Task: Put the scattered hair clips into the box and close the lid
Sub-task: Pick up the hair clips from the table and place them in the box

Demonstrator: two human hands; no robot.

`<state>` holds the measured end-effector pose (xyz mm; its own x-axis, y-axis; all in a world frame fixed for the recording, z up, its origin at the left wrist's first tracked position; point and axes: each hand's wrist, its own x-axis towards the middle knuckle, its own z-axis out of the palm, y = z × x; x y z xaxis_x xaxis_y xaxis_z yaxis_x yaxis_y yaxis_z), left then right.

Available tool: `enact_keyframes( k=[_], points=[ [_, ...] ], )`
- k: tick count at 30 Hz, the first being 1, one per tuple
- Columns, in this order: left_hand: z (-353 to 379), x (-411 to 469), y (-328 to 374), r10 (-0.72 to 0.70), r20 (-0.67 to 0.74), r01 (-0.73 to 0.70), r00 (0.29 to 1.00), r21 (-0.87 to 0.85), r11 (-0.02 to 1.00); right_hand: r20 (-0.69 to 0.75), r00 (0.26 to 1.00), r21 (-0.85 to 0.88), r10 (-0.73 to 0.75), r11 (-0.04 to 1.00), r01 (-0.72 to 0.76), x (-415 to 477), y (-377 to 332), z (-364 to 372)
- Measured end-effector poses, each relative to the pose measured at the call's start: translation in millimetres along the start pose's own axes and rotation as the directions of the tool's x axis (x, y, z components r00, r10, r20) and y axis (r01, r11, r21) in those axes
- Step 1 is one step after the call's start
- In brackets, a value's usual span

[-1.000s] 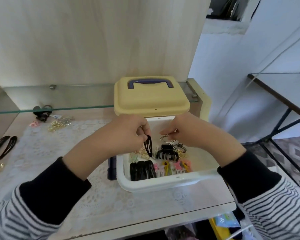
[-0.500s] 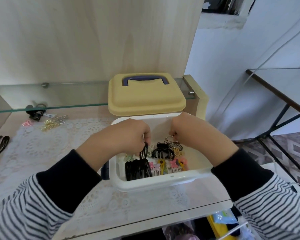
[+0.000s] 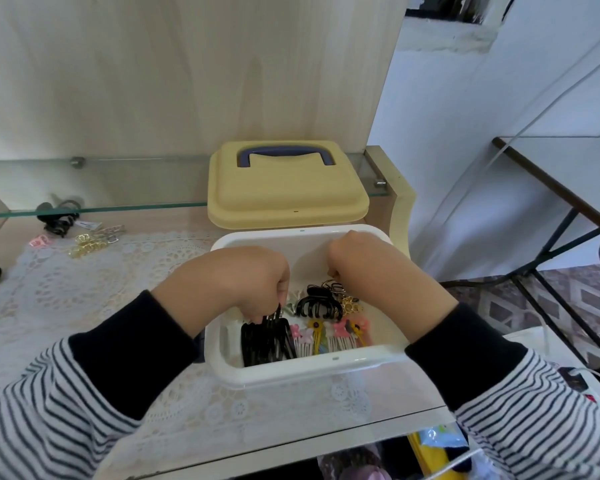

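Though perhaps lettered, box (image 3: 305, 375) mark (image 3: 335, 358) illegible.

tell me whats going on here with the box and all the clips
A person is tidying hair clips into a white box. The left hand pinches a black clip at the row of black clips inside. The right hand is curled over a tangle of rings; what it holds is hidden. The yellow lid lies off behind the box, and gold clips wait on the table.

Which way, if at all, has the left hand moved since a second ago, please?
Yes: the left hand has sunk into the white box, towards its near wall.
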<state>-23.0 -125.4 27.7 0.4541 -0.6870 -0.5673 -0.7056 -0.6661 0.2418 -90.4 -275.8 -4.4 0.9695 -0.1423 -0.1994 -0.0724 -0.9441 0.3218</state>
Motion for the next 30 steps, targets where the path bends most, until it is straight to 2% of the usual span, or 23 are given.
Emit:
enact_keyframes(
  k=[3, 7, 13, 17, 20, 24, 30],
  points=[
    [2.5, 3.1, -0.3, 0.003, 0.002, -0.003, 1.000, 0.048, 0.999, 0.006, 0.999, 0.022, 0.044, 0.999, -0.044, 1.4, -2.0, 4.4],
    [7.0, 4.9, -1.0, 0.016, -0.055, -0.013, 0.998, 0.069, 0.998, 0.003, 0.995, 0.142, 0.098, 0.985, -0.098, -1.7, -4.2, 1.0],
    [16.7, 7.7, -2.4, 0.033, -0.143, -0.018, 0.989, 0.109, 0.994, -0.016, 0.999, 0.225, 0.034, 0.974, -0.029, -4.8, -0.4, -7.3],
    [20.2, 5.0, -1.6, 0.057, -0.138, -0.030, 0.989, 0.189, 0.982, -0.015, 0.999, 0.189, 0.045, 0.981, -0.042, -3.4, -1.4, -4.1],
    [20.8, 1.6, -2.5, 0.067, -0.189, -0.031, 0.980, 0.186, 0.982, -0.039, 0.999, 0.126, 0.037, 0.992, -0.032, -3.4, -3.6, -3.6],
    [19.3, -5.1, -9.1, 0.114, -0.330, -0.041, 0.937, 0.219, 0.975, -0.077, 0.995, 0.171, 0.067, 0.984, -0.053, -4.3, -1.1, -7.0],
    [16.0, -15.4, -25.4, 0.242, -0.502, -0.131, 0.830, 0.246, 0.960, -0.059, 0.993, 0.398, 0.100, 0.915, -0.069, -12.9, 10.3, -19.9]
  ],
)
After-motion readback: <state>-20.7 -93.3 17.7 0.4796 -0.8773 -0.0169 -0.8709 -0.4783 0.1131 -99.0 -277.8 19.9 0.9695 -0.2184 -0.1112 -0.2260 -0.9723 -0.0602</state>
